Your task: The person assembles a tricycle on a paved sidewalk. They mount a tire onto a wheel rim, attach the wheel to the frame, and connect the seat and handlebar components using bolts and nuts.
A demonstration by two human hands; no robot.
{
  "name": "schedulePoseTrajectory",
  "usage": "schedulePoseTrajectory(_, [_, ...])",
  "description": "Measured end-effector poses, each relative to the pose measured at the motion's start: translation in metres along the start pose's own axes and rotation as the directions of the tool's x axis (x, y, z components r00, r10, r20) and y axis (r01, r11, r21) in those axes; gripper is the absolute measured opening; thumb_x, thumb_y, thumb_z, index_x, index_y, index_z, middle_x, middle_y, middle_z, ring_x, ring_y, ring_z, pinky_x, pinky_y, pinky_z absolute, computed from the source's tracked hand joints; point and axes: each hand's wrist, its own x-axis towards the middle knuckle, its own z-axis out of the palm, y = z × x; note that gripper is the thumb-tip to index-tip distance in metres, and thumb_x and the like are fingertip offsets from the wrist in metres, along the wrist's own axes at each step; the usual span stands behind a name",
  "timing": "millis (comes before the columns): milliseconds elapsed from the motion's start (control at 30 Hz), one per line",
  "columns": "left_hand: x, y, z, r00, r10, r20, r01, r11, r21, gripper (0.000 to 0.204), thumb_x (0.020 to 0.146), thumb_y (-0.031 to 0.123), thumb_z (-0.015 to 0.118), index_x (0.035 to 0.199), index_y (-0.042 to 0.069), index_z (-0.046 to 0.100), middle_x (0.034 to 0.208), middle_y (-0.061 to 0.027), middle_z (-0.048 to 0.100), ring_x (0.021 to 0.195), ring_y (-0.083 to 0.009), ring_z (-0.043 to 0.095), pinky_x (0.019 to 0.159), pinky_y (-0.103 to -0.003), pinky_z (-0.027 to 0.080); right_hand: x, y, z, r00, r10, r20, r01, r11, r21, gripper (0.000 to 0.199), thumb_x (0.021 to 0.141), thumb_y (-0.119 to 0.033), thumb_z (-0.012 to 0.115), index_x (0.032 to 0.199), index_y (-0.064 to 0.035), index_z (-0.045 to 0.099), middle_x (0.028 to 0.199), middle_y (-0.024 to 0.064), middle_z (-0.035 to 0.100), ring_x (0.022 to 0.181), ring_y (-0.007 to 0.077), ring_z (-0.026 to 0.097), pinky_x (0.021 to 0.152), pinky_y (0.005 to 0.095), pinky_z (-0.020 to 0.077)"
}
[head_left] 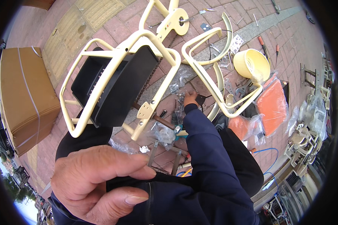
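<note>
Close in front at the lower left is my left hand (99,182), its fingers curled and a gap between thumb and index finger; nothing shows in it. My right hand (190,98) reaches down to the paving, fingertips bent together over small metal pieces and clear plastic bags (181,77). What it pinches, if anything, is too small to make out. A black flat piece (200,99) lies beside it. Left of that hand stands a cream tubular metal frame (139,35) around a black plastic box (127,86), with a chain guard (172,25) at the far end.
Right of my right hand lies a loose cream bent-tube frame (202,84). Beyond are wrenches (239,90), a cream ribbed basket (248,63), a red-handled screwdriver (261,42) and an orange plastic-wrapped piece (272,107). A large cardboard box (24,93) stands at left. A hammer (165,123) lies near my knees.
</note>
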Motion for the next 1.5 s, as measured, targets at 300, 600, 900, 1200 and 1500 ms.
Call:
schedulePoseTrajectory(300, [0.003,-0.004,-0.001,0.997,0.059,0.044,-0.059,0.998,-0.005,0.043,0.084,0.026,0.077,0.108,-0.005,0.059,0.08,-0.0165,0.069,0.073,-0.0206,0.069,0.066,-0.026,0.055,-0.006,-0.02,-0.007,0.997,-0.042,0.059,0.049,0.992,-0.114,0.034,0.081,-0.022,0.068,0.105,0.0027,0.064,0.105,0.0254,0.067,0.101,0.04,0.065,0.089,0.0452,0.05])
schedulePoseTrajectory(600, [0.002,-0.005,0.001,0.996,0.069,0.049,-0.069,0.998,0.001,0.042,0.085,0.026,0.076,0.108,-0.004,0.057,0.08,-0.0163,0.069,0.072,-0.0199,0.068,0.067,-0.026,0.055,-0.011,-0.03,-0.01,0.995,-0.049,0.09,0.079,0.922,-0.379,0.024,0.088,-0.019,0.061,0.105,-0.0034,0.069,0.105,0.0192,0.068,0.096,0.0343,0.067,0.08,0.0451,0.0528])
schedulePoseTrajectory(900, [0.003,-0.005,0.001,0.995,0.081,0.057,-0.083,0.996,0.033,0.045,0.084,0.029,0.078,0.107,-0.004,0.058,0.08,-0.0167,0.069,0.07,-0.0201,0.069,0.066,-0.026,0.055,0.015,-0.019,0.011,0.928,-0.041,0.369,0.286,0.713,-0.64,0.031,0.089,-0.028,0.058,0.096,0.0004,0.067,0.109,0.0218,0.067,0.102,0.0381,0.065,0.084,0.0487,0.0518])
schedulePoseTrajectory(1200, [0.009,-0.005,-0.005,0.987,0.08,0.14,-0.082,0.997,0.009,0.046,0.083,0.028,0.079,0.108,-0.004,0.058,0.08,-0.0167,0.068,0.072,-0.0207,0.069,0.068,-0.028,0.056,0.018,-0.011,0.012,0.916,-0.201,0.347,0.385,0.68,-0.624,0.029,0.087,-0.025,0.055,0.095,-0.0011,0.07,0.105,0.0198,0.068,0.1,0.0358,0.066,0.081,0.0446,0.0535])
schedulePoseTrajectory(1500, [0.001,-0.003,0.0,0.999,0.003,0.046,-0.002,1.0,-0.022,0.044,0.083,0.027,0.078,0.108,-0.004,0.058,0.08,-0.0168,0.069,0.073,-0.0211,0.069,0.069,-0.027,0.055,-0.019,-0.06,-0.023,0.972,-0.024,0.234,0.11,0.926,-0.361,0.023,0.082,-0.008,0.063,0.104,0.001,0.063,0.107,0.0263,0.066,0.102,0.0408,0.065,0.085,0.0477,0.0548])
